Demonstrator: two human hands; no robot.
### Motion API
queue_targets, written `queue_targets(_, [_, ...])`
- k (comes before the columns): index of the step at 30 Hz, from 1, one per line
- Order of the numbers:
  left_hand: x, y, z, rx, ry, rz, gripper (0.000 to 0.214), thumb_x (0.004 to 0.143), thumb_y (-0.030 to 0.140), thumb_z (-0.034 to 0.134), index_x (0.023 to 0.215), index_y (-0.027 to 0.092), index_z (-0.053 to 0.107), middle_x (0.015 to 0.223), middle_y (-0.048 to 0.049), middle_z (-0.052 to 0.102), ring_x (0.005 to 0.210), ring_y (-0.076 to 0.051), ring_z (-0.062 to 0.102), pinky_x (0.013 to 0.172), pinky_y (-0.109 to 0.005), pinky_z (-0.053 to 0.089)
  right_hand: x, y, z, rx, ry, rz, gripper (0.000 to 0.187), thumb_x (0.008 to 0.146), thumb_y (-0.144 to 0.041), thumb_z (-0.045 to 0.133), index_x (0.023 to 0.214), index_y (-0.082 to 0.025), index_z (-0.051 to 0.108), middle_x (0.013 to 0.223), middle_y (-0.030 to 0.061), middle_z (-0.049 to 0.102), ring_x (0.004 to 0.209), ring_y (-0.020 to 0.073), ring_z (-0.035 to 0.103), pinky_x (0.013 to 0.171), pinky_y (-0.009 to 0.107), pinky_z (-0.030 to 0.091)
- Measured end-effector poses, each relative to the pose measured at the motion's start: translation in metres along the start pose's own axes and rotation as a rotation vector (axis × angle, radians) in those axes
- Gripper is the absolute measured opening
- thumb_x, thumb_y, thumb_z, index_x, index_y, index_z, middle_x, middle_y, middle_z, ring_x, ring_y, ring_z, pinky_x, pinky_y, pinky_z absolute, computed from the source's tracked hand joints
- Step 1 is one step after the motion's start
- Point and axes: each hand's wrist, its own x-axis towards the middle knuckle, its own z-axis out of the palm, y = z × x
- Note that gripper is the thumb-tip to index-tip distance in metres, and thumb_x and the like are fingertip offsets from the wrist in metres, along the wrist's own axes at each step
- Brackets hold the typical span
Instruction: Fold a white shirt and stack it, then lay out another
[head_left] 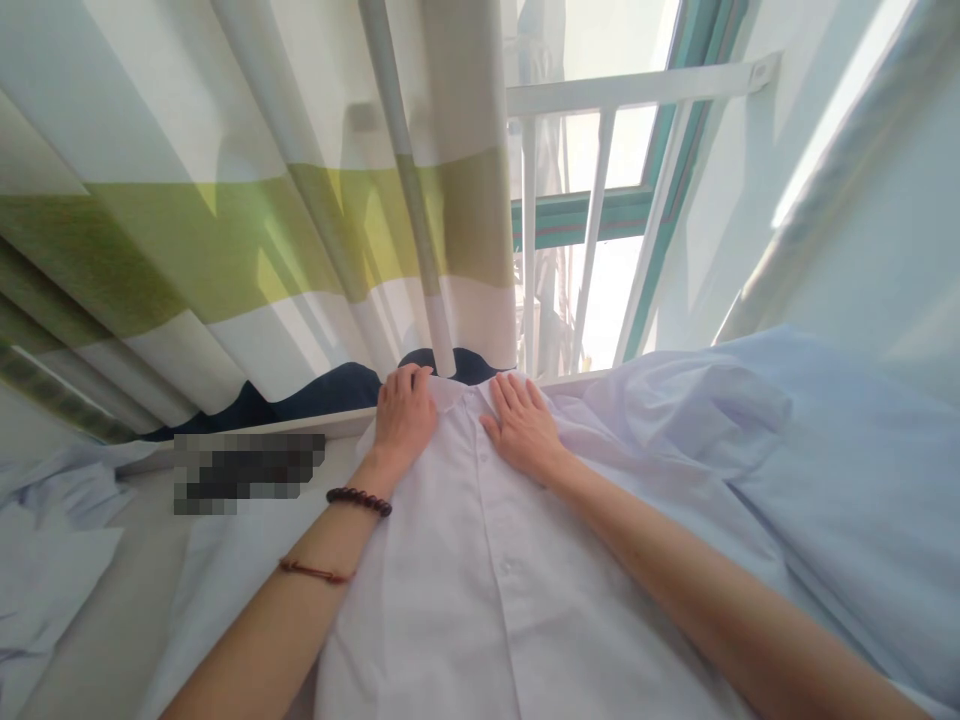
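Observation:
A white button-up shirt [442, 560] is spread out in front of me, front side up, its collar at the far end and its button placket running toward me. On the left side of the collar rests my left hand [407, 418], fingers slightly bent over the fabric. My right hand [523, 425] lies flat on the right side of the collar with its fingers stretched out. The shirt's right sleeve [690, 410] lies in creases beyond my right forearm. A dark bead bracelet [360, 500] and a thin reddish cord [315, 572] circle my left wrist and forearm.
More crumpled white cloth [52, 560] lies at the left. A pixelated dark patch [247, 470] hides something near the far edge. Behind hangs a white and green curtain [247, 240]. A white railing [600, 100] stands before a green-framed window [585, 215].

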Motion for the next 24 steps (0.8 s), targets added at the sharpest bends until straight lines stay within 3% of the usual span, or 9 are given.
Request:
queue_targets(4, [-0.031,0.002,0.009,-0.054,-0.153,0.202,0.051,0.098,0.033,0.035,0.142,0.010,0.042,0.149,-0.0149,0.042,0.138,-0.028,0.036,0.114,-0.046,0.028,0.001,0.004,-0.001,-0.023,-0.007,-0.011,0.066,0.099,-0.046,0.029,0.150,-0.004,0.026,0.156,0.0135,0.026,0.145,0.0279,0.019,0.119,0.044,0.010])
queue_targets(7, [-0.045,-0.006,0.016,-0.058,-0.204,0.213,0.056,0.099,0.039,0.030,0.150,0.016,0.030,0.157,-0.0110,0.028,0.145,-0.028,0.023,0.117,-0.050,0.021,0.004,0.011,-0.004,-0.048,-0.042,-0.067,0.067,0.099,-0.048,0.029,0.151,-0.006,0.025,0.157,0.0125,0.025,0.145,0.0264,0.018,0.119,0.044,0.011])
queue_targets(11, [-0.044,-0.015,0.023,-0.074,-0.211,0.185,0.057,0.099,0.041,0.030,0.151,0.021,0.027,0.158,-0.0083,0.023,0.146,-0.027,0.018,0.118,-0.051,0.018,0.011,0.026,-0.008,-0.074,-0.088,-0.177,0.063,0.099,-0.047,0.027,0.151,-0.011,0.027,0.157,0.0103,0.028,0.144,0.0247,0.022,0.118,0.042,0.015])
queue_targets(15, [-0.037,-0.016,0.029,-0.069,-0.220,0.172,0.058,0.098,0.042,0.033,0.151,0.021,0.027,0.158,-0.0079,0.024,0.146,-0.029,0.018,0.118,-0.052,0.015,0.020,0.033,-0.007,-0.058,-0.066,-0.207,0.056,0.101,-0.040,0.027,0.149,-0.013,0.032,0.151,0.0096,0.039,0.140,0.0251,0.031,0.115,0.042,0.022])
queue_targets(19, [-0.033,-0.020,0.032,-0.071,-0.188,0.164,0.055,0.098,0.043,0.035,0.149,0.025,0.031,0.153,-0.0078,0.037,0.140,-0.029,0.029,0.116,-0.052,0.018,0.026,0.033,0.001,0.009,0.028,-0.218,0.048,0.101,-0.035,0.028,0.140,-0.013,0.045,0.132,0.0106,0.059,0.123,0.0238,0.050,0.105,0.040,0.034])
queue_targets(24, [-0.030,-0.026,0.030,-0.084,-0.132,0.237,0.052,0.098,0.042,0.037,0.147,0.026,0.035,0.143,-0.0091,0.047,0.130,-0.026,0.039,0.110,-0.048,0.026,0.027,0.033,0.011,0.037,0.160,-0.219,0.043,0.101,-0.033,0.031,0.133,-0.013,0.052,0.128,0.0119,0.062,0.124,0.0253,0.048,0.101,0.040,0.035])
